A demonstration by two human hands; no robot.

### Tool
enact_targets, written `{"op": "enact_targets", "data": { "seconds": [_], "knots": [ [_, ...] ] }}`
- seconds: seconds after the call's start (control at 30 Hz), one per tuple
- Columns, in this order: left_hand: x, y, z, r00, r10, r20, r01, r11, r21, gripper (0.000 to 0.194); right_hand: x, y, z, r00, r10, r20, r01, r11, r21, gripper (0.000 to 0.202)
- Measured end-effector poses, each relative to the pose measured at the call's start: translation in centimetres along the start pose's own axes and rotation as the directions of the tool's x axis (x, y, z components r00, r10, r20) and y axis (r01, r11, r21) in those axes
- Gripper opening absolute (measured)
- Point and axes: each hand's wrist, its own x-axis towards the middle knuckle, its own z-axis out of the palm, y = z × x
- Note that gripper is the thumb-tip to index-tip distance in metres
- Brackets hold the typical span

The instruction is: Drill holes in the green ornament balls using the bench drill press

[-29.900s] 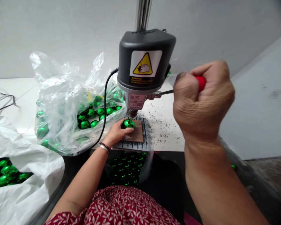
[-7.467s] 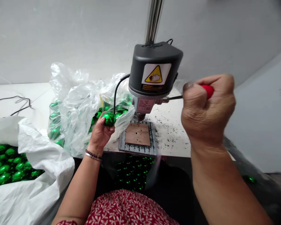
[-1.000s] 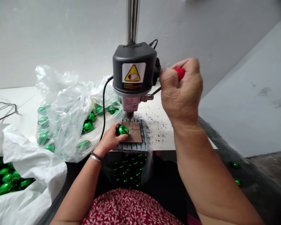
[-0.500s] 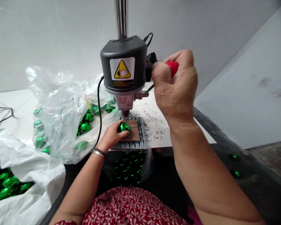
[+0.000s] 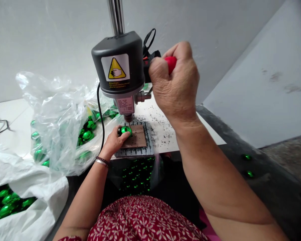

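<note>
The left hand [image 5: 115, 140] pinches a green ball [image 5: 126, 130] over the board [image 5: 139, 138], below the drill [image 5: 117, 63]; the right hand [image 5: 178, 87] encloses the red knob [image 5: 171, 64]. The step appears to be alignment; drilling requires a steady ball.

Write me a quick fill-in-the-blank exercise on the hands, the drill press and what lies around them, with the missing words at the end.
1. The left hand holds a shiny ball coloured ____.
2. The right hand grips a knob coloured ____.
3. The sticker on the drill press head bears a yellow warning sign shaped like a ____.
4. The white sack with more balls in it lies on the person's ____ side.

Missing words: green; red; triangle; left.
</note>
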Motion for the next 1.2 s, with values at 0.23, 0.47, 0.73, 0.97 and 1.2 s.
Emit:
{"op": "enact_targets", "data": {
  "seconds": [0.23,0.47,0.73,0.97,1.2],
  "knots": [
    [-0.8,1.5,0.1,0.999,0.046,0.007,-0.046,0.994,0.096,0.043,0.2,0.1,0.0,1.000,-0.007,0.011,0.007,0.999,0.032,0.030],
    [-0.3,2.4,1.0,0.993,0.108,0.039,-0.112,0.987,0.111,0.049,-0.1,-0.1,-0.1,1.000,-0.003,0.016,0.003,1.000,0.021,0.030],
    [-0.1,1.9,1.5,0.991,0.095,0.090,-0.098,0.994,0.037,0.057,-0.7,1.0,-0.2,0.997,-0.081,0.007,0.081,0.997,0.001,0.016],
    [-0.1,1.4,2.0,0.992,0.079,0.097,-0.076,0.996,-0.036,0.062,-3.2,3.2,-1.4,0.955,-0.291,-0.057,0.283,0.952,-0.112,0.017],
    [0.0,1.2,1.9,0.987,0.093,0.128,-0.090,0.995,-0.033,0.052,-4.5,3.5,-1.9,0.956,-0.290,-0.045,0.276,0.941,-0.197,0.017]
  ]
}}
